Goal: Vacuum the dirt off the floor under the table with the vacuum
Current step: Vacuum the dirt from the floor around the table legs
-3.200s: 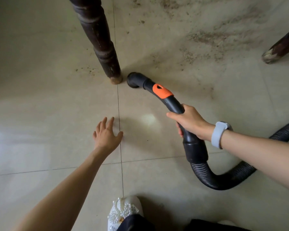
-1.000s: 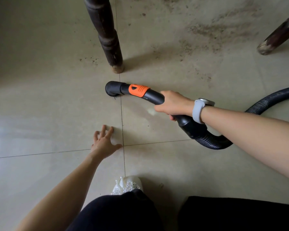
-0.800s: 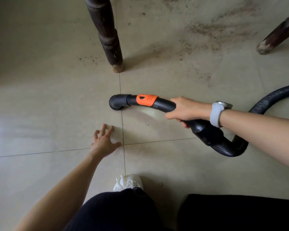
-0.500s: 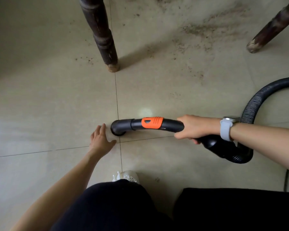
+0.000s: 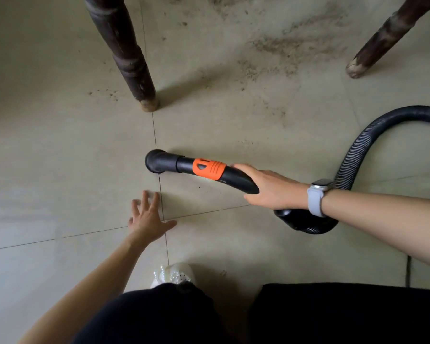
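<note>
My right hand (image 5: pixel 271 188) grips the black vacuum handle with its orange band (image 5: pixel 209 169). Its round nozzle (image 5: pixel 158 161) rests mouth-down on the beige tile floor, on a grout line, a little this side of the dark table leg (image 5: pixel 127 55). The ribbed black hose (image 5: pixel 358 150) loops behind my wrist and runs off to the right. Brown dirt (image 5: pixel 291 45) lies scattered on the tiles beyond the nozzle, between the two legs, with a few specks (image 5: pixel 104 93) left of the near leg. My left hand (image 5: pixel 148 218) is flat on the floor, fingers spread, just below the nozzle.
A second dark table leg (image 5: pixel 382 38) stands at the upper right. My white beaded shoe (image 5: pixel 174 275) and black-clad knees (image 5: pixel 333 314) fill the bottom edge. A dark cord (image 5: pixel 407 271) runs along the floor at lower right.
The nozzle swept from the near leg's foot back toward my left hand, then moved slightly forward again. My left hand stayed flat on the floor.
</note>
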{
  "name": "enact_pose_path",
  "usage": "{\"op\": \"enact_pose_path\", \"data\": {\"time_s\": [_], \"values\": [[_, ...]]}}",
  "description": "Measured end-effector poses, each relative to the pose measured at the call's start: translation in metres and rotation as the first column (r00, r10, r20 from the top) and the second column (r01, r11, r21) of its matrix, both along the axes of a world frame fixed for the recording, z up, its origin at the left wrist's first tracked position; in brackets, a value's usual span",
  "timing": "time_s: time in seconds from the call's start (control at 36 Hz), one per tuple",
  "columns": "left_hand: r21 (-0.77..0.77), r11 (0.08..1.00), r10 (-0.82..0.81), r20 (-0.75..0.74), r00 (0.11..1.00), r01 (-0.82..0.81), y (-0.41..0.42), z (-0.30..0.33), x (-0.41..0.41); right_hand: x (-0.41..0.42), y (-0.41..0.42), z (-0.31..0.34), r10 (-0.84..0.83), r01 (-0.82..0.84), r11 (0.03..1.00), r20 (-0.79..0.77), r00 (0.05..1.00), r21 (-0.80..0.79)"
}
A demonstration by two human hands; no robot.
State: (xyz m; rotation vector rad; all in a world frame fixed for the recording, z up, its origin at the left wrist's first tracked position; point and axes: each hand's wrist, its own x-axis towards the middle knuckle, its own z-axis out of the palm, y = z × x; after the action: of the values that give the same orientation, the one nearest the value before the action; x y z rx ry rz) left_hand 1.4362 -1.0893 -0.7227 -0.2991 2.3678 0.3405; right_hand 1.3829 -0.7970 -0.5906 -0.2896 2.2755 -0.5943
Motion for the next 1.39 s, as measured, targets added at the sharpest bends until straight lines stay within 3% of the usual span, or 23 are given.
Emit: {"op": "enact_pose_path", "data": {"time_s": [0.08,0.22,0.53,0.75,0.97,1.17,1.39], "values": [[-0.014,1.0,0.008,-0.006,1.0,-0.008,-0.001,-0.001,0.002,-0.003,-0.012,-0.005,0.017,-0.02,0.998,-0.05,0.999,-0.061],[-0.021,1.0,-0.004,-0.001,1.0,0.004,-0.003,-0.002,0.004,-0.019,-0.017,-0.006,0.061,-0.057,0.998,-0.26,0.964,0.025],[0.027,1.0,-0.002,-0.013,1.0,0.002,0.004,0.002,-0.006,-0.028,0.039,0.01,-0.026,0.115,0.963,-0.341,0.94,0.244],[0.064,0.995,-0.082,-0.017,0.996,0.083,0.018,0.0,-0.01,0.001,0.076,0.013,0.125,-0.073,0.959,-0.178,0.976,0.274],[0.032,0.994,-0.109,0.009,0.994,0.109,0.017,0.0,-0.008,-0.003,0.111,0.013,0.112,-0.01,0.954,-0.323,0.94,0.301],[0.025,0.993,-0.113,-0.014,0.994,0.113,0.014,0.003,-0.008,0.02,0.101,0.0,0.313,-0.254,0.931,-0.216,0.925,0.261],[-0.001,0.999,-0.041,-0.121,0.992,0.041,-0.003,0.001,-0.005,0.015,0.075,-0.004,0.248,-0.195,0.958,-0.264,0.932,0.211]]}}
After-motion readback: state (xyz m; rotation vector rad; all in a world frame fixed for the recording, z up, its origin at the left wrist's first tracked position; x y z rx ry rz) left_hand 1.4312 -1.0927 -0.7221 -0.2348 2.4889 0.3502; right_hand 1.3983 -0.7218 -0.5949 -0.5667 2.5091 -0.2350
